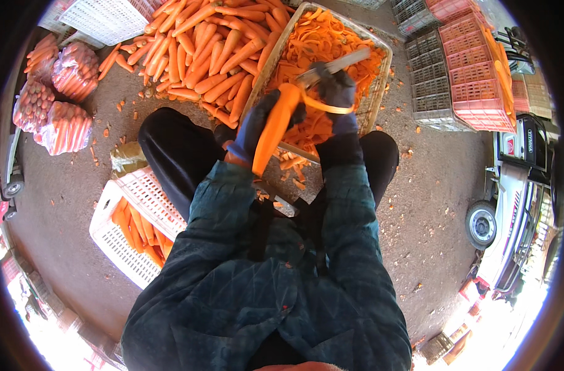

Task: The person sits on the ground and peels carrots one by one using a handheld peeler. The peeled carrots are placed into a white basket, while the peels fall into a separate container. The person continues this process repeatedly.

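In my gloved left hand [258, 121] I hold a carrot [276, 127], its thick end tilted up and away from me. My gloved right hand [338, 90] grips a peeler [349, 60] with a broad metal part, blurred by motion; its blade end lies at the carrot's top. A thin strip of peel [326, 107] curls from there past my right fingers. Below both hands sits a shallow plastic crate [382, 69] heaped with orange carrot peelings [309, 39]. Part of the right hand's grip is hidden by the glove.
A big pile of carrots [207, 55] lies left of the peel crate. Bagged carrots [63, 127] rest farther left. A white basket [145, 197] holding carrots stands by my left leg. Stacked crates [476, 79] and a parked vehicle [509, 218] are on the right.
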A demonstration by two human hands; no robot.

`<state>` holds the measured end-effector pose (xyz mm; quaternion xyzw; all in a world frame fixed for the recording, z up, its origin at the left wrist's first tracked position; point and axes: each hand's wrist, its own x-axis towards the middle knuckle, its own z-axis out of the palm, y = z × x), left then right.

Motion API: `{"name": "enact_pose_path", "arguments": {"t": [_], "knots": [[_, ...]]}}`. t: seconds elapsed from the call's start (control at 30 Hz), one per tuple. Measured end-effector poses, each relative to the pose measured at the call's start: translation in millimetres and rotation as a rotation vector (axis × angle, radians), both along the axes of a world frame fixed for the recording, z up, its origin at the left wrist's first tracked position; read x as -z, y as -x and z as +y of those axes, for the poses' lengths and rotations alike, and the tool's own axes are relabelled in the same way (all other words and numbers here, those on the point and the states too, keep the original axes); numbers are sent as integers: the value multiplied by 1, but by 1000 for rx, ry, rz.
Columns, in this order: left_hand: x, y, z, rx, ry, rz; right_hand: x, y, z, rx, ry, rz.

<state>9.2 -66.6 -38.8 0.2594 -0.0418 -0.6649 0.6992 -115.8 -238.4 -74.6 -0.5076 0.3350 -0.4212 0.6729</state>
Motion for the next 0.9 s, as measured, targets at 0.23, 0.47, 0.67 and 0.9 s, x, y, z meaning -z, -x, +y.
{"name": "enact_pose_path", "arguments": {"t": [0.23, 0.47, 0.67, 0.9], "knots": [[-24, -8, 9, 122, 189, 374, 32, 60, -64, 108, 262, 988], [-49, 5, 15, 118, 66, -114, -30, 51, -27, 231, -89, 260], [-40, 13, 4, 157, 6, -17, -88, 25, 63, -46, 206, -99], [-36, 15, 0, 190, -59, -96, -30, 30, 24, -26, 263, 253]]}}
